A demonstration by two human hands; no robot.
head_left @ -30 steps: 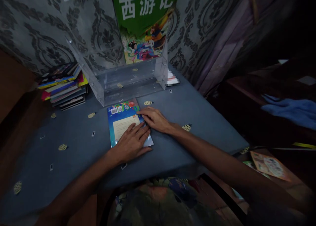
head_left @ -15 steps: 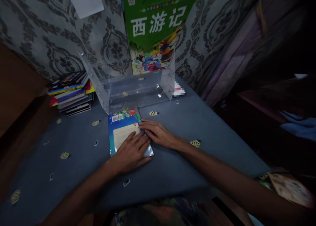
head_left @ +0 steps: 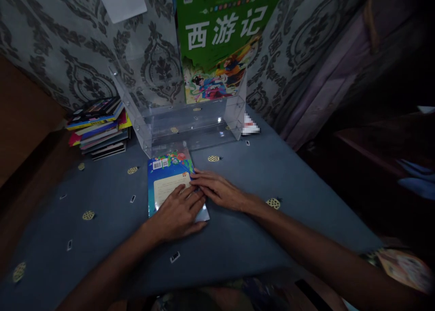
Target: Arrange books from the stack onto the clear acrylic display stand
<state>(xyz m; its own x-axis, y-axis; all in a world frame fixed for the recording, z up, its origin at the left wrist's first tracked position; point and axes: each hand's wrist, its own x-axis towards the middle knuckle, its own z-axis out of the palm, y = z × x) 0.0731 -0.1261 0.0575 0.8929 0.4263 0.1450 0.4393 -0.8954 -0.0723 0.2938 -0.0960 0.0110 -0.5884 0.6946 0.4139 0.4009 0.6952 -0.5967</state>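
A blue book (head_left: 170, 170) lies on the table with its back cover up, showing a barcode and a cream text panel. A shiny clear edge shows at its lower right, perhaps a plastic cover. My left hand (head_left: 180, 213) rests flat across the book's lower part, fingers stretched towards its right side. My right hand (head_left: 217, 189) lies along the book's right edge, with its fingertips on the cover close to my left fingers. Both hands hide the lower right of the book.
A clear acrylic stand (head_left: 193, 136) stands just behind the book. Several stacked books (head_left: 98, 129) are at the left. A large green book (head_left: 220, 52) stands upright by the patterned wall. A blurred white packet (head_left: 250, 124) lies right of the stand, on the blue tablecloth (head_left: 272, 166).
The view has shifted slightly. Both hands stay in nearly the same place on the book, with only a small shift of the right fingers along its edge.
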